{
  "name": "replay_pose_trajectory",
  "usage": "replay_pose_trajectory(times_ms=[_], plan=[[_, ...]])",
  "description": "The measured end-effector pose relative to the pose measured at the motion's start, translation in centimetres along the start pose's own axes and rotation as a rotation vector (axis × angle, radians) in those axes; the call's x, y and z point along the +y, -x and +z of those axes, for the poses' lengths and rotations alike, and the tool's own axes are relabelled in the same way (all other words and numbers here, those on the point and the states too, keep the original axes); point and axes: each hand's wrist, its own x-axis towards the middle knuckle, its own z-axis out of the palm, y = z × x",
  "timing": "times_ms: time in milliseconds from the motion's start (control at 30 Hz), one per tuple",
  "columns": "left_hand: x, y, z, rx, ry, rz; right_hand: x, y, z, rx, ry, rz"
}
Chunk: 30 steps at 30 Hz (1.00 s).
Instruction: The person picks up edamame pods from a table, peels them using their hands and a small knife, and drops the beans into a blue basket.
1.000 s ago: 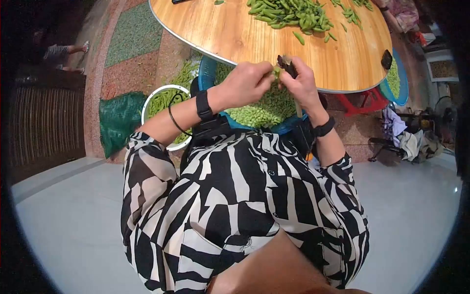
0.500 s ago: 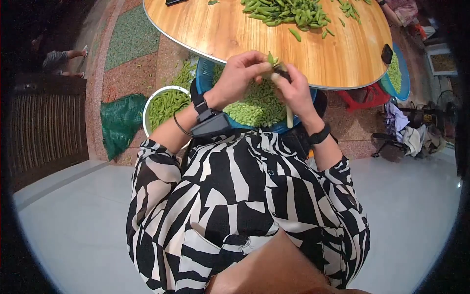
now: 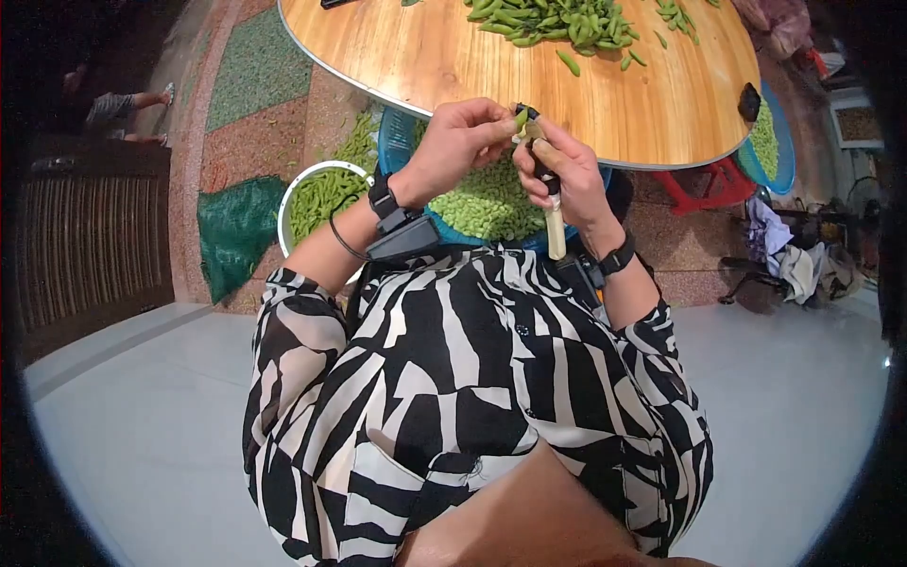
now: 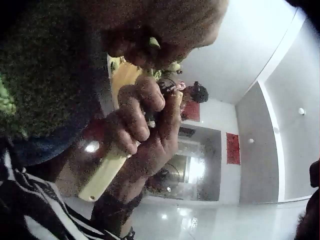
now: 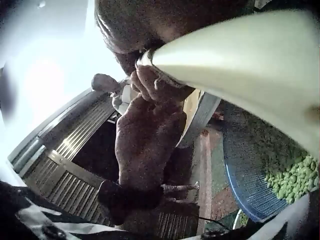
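My left hand (image 3: 465,142) pinches a green bean pod (image 3: 521,119) between thumb and forefinger, over the table's near edge. My right hand (image 3: 572,180) grips a tool with a long cream handle (image 3: 555,234) and a dark wrapped part above it. Its working end is hidden among the fingers, right at the pod. In the left wrist view the right fingers (image 4: 130,120) curl round this tool, the handle sticking out below. Under both hands sits a blue basket (image 3: 392,142) with many shelled light-green beans (image 3: 487,203).
Green pods (image 3: 557,24) lie heaped on the round wooden table (image 3: 425,66). A white bucket of pods (image 3: 326,203) and a green sack (image 3: 236,236) stand on the floor at left. At right are a red stool (image 3: 704,189) and another blue basket (image 3: 779,142).
The hands came slightly apart, then together again at the pod. The right hand has turned, so more of the cream handle shows, pointing down toward the body.
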Motion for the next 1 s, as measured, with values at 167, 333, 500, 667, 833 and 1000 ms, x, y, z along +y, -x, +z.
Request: replay_pose_trajectory(times_ms=[167,333,500,667,833,1000], plan=[[-0.3,0.0,-0.3,-0.01,0.02,0.055,0.2,0.1,0.1,-0.01,-0.012,0.006],[-0.6,0.0,-0.3,0.007,0.078,0.077,0.2,0.0,0.4,0.02,0.006,0.012],[-0.9,0.3,0.2,0.058,0.087,0.137,0.6,-0.2,0.9,0.051,0.037,-0.049],[-0.7,-0.3,-0.3,0.027,0.091,0.131,0.6,-0.4,0.8,0.115,0.056,-0.109],[-0.2,-0.4,-0.8,-0.119,0.37,-0.152,-0.2,0.3,-0.2,-0.028,-0.104,0.025],[-1.4,0.2,-0.9,-0.248,0.502,-0.245,1.4,0.4,-1.9,-0.074,-0.314,0.119]])
